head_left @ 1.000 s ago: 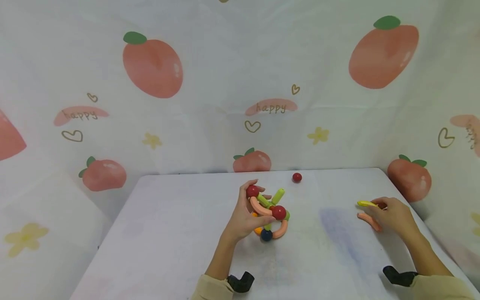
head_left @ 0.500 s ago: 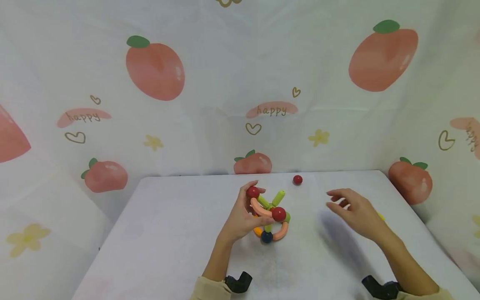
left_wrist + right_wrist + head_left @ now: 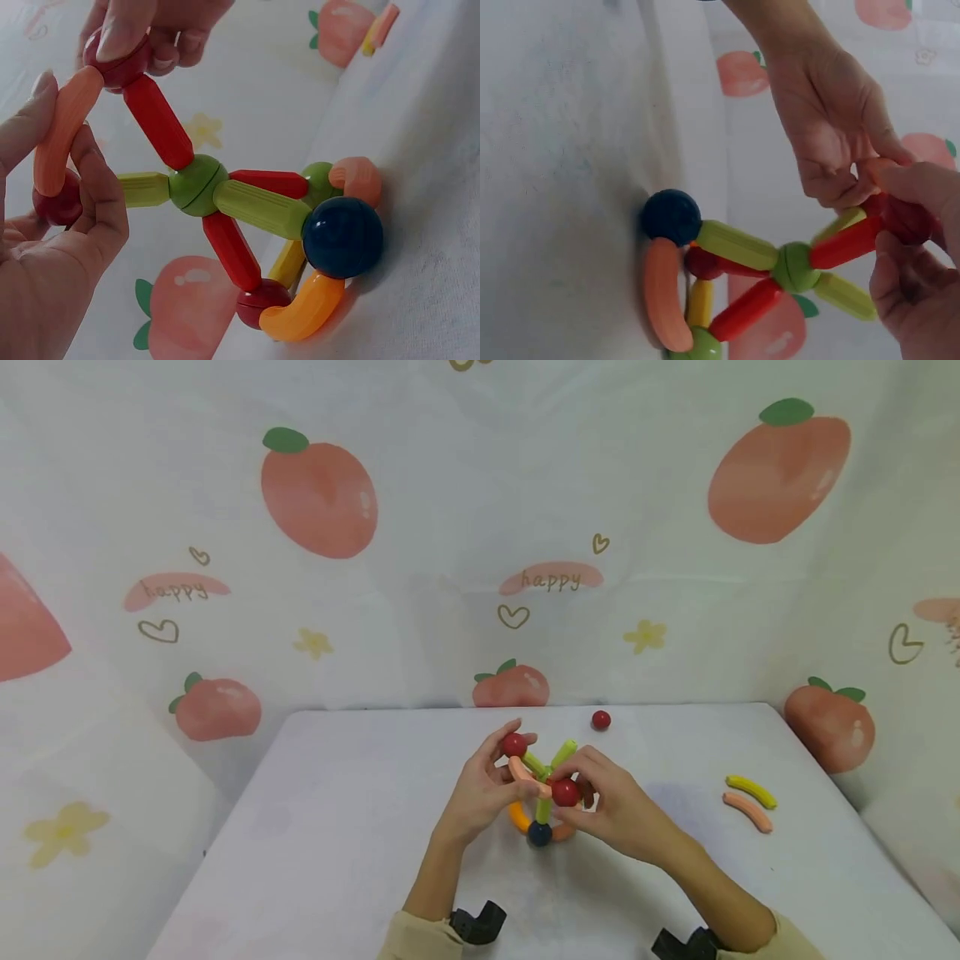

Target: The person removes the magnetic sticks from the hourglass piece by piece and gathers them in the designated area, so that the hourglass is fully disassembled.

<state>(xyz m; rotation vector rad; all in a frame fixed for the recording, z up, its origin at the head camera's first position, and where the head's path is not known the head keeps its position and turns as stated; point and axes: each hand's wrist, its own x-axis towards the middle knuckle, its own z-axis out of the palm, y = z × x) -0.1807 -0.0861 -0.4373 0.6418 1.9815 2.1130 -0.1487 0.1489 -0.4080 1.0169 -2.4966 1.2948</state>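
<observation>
Around the middle of the table, both hands hold a toy structure of balls and magnetic-looking sticks. My left hand (image 3: 480, 797) pinches a curved peach stick (image 3: 64, 127) between thumb and fingers; a red ball (image 3: 513, 744) sits at its far end. The fingers and thumb of my right hand (image 3: 626, 810) grip another red ball (image 3: 566, 792), at the stick's other end. From that ball a straight red stick (image 3: 159, 121) runs to a central green ball (image 3: 198, 185). Lower down are a dark blue ball (image 3: 343, 238) and a curved orange stick (image 3: 304, 307), near the tabletop.
A loose red ball (image 3: 601, 720) lies near the table's back edge. To the right, a curved yellow stick (image 3: 752, 792) and a loose curved peach stick (image 3: 747, 812) lie side by side. A fruit-print cloth (image 3: 420, 610) hangs behind the table (image 3: 337, 827).
My right hand has let go of the curved yellow stick at the right, swung left to the structure and taken hold of its red ball. My left hand keeps its grip, almost unmoved.
</observation>
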